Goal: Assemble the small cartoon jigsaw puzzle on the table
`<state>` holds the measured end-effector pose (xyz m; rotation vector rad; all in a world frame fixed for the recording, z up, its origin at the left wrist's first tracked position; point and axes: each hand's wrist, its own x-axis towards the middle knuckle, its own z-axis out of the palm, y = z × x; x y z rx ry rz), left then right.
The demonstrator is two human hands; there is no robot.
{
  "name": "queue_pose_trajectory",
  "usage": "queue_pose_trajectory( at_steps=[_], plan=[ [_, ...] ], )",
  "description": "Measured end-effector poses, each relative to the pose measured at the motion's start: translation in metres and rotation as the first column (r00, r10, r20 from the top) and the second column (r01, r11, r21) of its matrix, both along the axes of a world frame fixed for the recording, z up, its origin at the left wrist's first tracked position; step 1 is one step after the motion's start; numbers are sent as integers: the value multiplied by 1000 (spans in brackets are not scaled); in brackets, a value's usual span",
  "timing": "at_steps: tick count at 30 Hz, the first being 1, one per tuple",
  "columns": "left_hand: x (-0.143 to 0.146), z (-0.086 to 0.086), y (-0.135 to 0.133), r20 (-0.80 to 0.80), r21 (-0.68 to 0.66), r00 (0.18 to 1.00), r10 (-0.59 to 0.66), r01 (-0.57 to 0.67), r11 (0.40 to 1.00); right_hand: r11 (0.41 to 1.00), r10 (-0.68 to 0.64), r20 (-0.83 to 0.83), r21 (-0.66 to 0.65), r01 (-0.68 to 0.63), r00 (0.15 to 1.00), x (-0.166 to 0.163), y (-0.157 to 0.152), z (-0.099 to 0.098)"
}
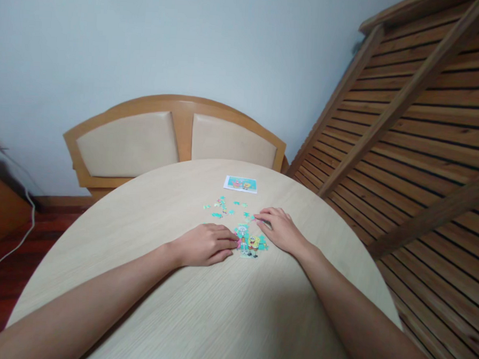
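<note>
A partly joined jigsaw puzzle (253, 245) with cartoon figures on a turquoise ground lies on the round table between my hands. My left hand (207, 244) rests palm down at its left side, fingers stretched out and their tips touching the puzzle's left edge. Above the puzzle's upper right, my right hand (279, 228) has thumb and fingertips brought together at a small puzzle piece (253, 218), partly hidden by the fingers. Several loose turquoise pieces (217, 215) are scattered just beyond the puzzle, mostly to the left.
A reference picture card (241, 184) lies farther back on the pale wooden table (149, 207). Behind the table stands a bench with a padded backrest (129, 144). A slatted wooden panel (419, 119) leans at the right. A white cable (31, 222) hangs at the left.
</note>
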<state>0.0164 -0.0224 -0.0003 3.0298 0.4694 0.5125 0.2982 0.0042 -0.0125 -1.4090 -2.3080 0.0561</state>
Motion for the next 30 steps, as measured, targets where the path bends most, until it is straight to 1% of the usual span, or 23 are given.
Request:
queue_pose_trajectory(
  at_steps=[5, 10, 14, 17, 19, 22, 25, 28, 30],
  plan=[
    [0, -1, 0, 15, -9, 1000, 4, -4, 1000, 1000, -2, -26, -3, 2, 1000, 2, 1, 4],
    [0, -1, 0, 25, -25, 1000, 13, -12, 1000, 999, 18, -83, -32, -21, 996, 4, 5, 1],
    [0, 0, -1, 64, -51, 996, 56, -53, 997, 996, 27, -145, -77, -39, 989, 2, 4, 1],
    [-1, 1, -1, 105, -68, 988, 113, -106, 992, 992, 7, -167, -122, -28, 986, -1, 1, 4],
    [-1, 0, -1, 124, -70, 983, 133, -125, 990, 991, 3, -177, -128, -26, 984, -3, -2, 6],
    [-2, -1, 1, 113, -66, 989, 95, -88, 994, 990, 30, -212, -130, -58, 977, -6, -4, 9],
    [-2, -1, 1, 74, -75, 996, 47, -42, 996, 976, 62, -303, -181, -122, 951, -9, -4, 11],
    [-1, 0, 0, 52, -80, 998, 30, -25, 997, 956, 67, -403, -237, -175, 913, -13, -6, 14],
    [-1, 1, 0, 47, -76, 999, 13, -9, 997, 946, 73, -439, -254, -202, 895, -16, -8, 16]
  ],
)
